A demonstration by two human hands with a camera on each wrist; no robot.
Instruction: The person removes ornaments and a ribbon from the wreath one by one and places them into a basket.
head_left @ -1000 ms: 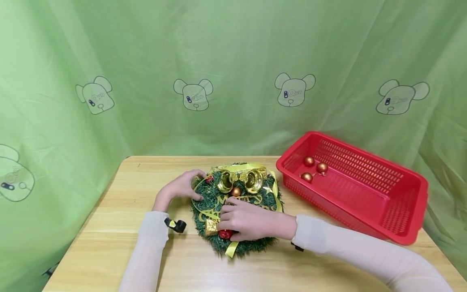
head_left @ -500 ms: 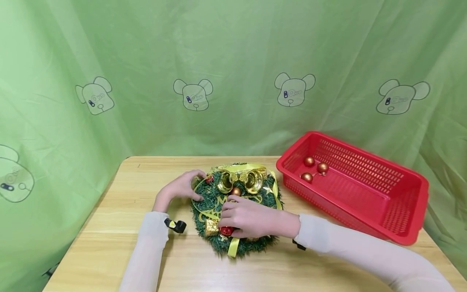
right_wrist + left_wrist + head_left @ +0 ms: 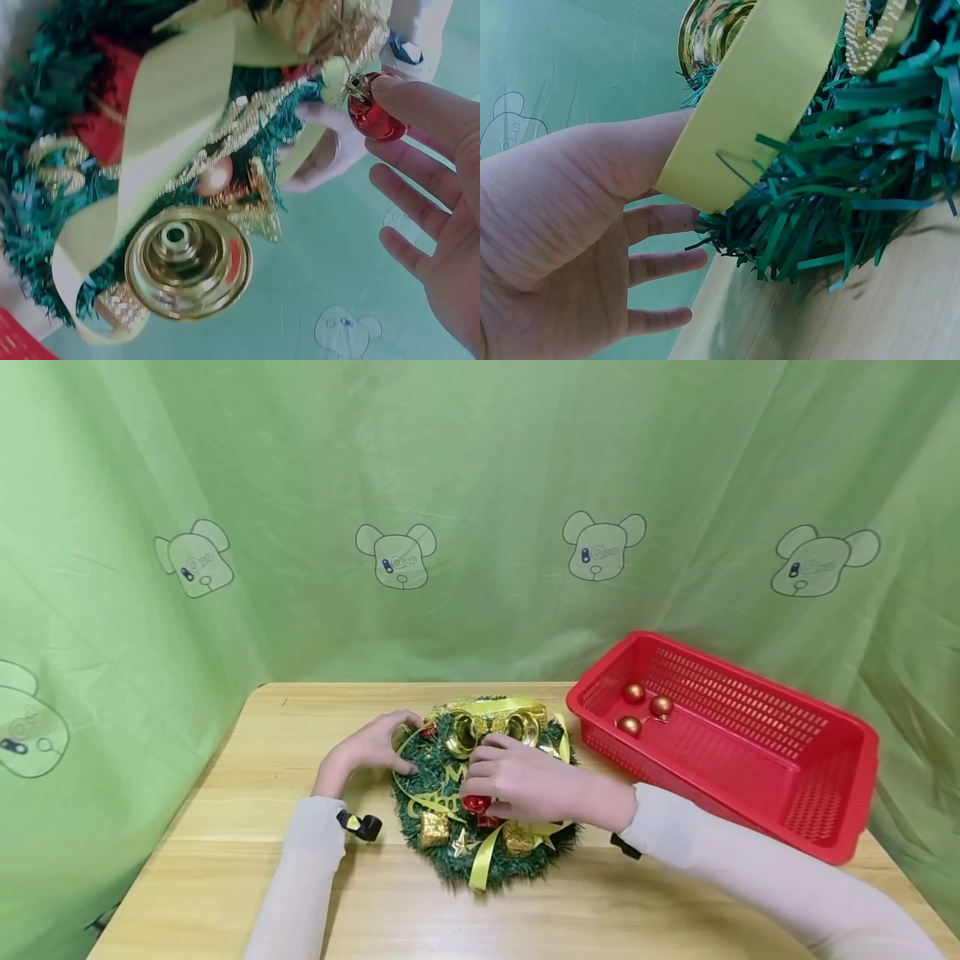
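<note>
A green tinsel Christmas wreath (image 3: 429, 767) lies on the table, trimmed with gold bells (image 3: 460, 741), yellow ribbon (image 3: 484, 860), gold lettering and small gold boxes (image 3: 433, 829). My left hand (image 3: 367, 745) grips its left edge; the left wrist view shows the thumb passing behind a ribbon (image 3: 742, 112) at the tinsel. Over the middle of the wreath, my right hand (image 3: 517, 781) pinches a shiny red Christmas ball (image 3: 379, 116) between thumb and index finger, its gold cap showing. The other right fingers are spread. Part of the lettering and one bell are covered by the right hand.
A red plastic basket (image 3: 738, 781) stands at the right, holding 3 copper-gold balls (image 3: 633, 693). The wooden table (image 3: 247, 793) ends at a green curtain (image 3: 495, 618) printed with bear heads.
My right hand has lifted the red ball up and away from the wreath's front part, uncovering a gold star and box there. The left hand has stayed in place.
</note>
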